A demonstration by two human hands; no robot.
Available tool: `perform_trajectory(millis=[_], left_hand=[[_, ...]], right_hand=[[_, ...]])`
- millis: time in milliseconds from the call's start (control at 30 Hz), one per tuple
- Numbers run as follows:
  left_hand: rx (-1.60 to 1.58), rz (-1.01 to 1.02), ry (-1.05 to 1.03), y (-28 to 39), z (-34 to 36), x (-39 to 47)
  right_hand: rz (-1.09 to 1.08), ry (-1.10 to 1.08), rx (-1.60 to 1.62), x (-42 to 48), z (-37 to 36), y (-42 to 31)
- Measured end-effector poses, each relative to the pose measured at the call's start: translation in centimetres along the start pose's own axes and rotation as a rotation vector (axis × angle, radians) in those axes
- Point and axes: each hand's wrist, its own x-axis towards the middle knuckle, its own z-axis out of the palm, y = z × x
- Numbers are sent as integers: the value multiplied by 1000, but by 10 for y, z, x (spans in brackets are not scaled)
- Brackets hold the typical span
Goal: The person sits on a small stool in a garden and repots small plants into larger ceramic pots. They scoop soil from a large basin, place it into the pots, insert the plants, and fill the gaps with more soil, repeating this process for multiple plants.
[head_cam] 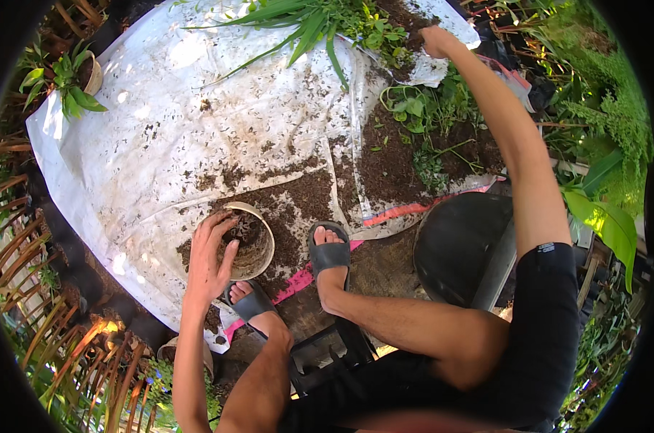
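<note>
A round pale plant pot (pixel 268 238) stands in front of my feet, with dark soil (pixel 246 227) inside it. My left hand (pixel 210 251) holds its left side, fingers and thumb curving over the rim. At the upper right, my outstretched right hand (pixel 438 42) is at a heap of dark soil (pixel 408 19) on a white sheet (pixel 159 130). Its fingers are curled and partly hidden, so I cannot tell if they hold anything. Cut green plants with long leaves (pixel 311 32) lie just left of that hand.
Soil and uprooted weeds (pixel 430 108) cover the sheet's right part. A black rounded container (pixel 457 243) stands right of my sandalled feet (pixel 329 254). A potted plant (pixel 72 81) sits at the upper left. Foliage (pixel 603 103) borders the right side.
</note>
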Motion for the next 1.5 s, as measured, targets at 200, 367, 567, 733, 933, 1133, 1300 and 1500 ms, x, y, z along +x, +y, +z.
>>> perform_trajectory(millis=[200,367,567,733,933,1133,1300,1500], left_hand=[[-126,-131,74,-25,-12,-26],[-202,-119,155,-34,-18,-36],[-157,-69,160,-49,-23,-40],[-142,-137,191,-51,-34,-48],[-166,-115,207,-65,-29,-51],[-116,-64,150,-57,-33,-39],[-113,-60,220,-57,-36,-39],[-134,11,283,-40,-37,-27]], right_hand=[[233,-43,182,3,55,-55],[252,-28,61,4,67,-74],[534,-144,272,45,80,-70],[554,-124,299,26,62,-90],[69,-27,-127,32,91,-54],[-38,162,98,19,111,-29],[-140,280,261,12,79,-21],[-102,435,277,-26,20,53]])
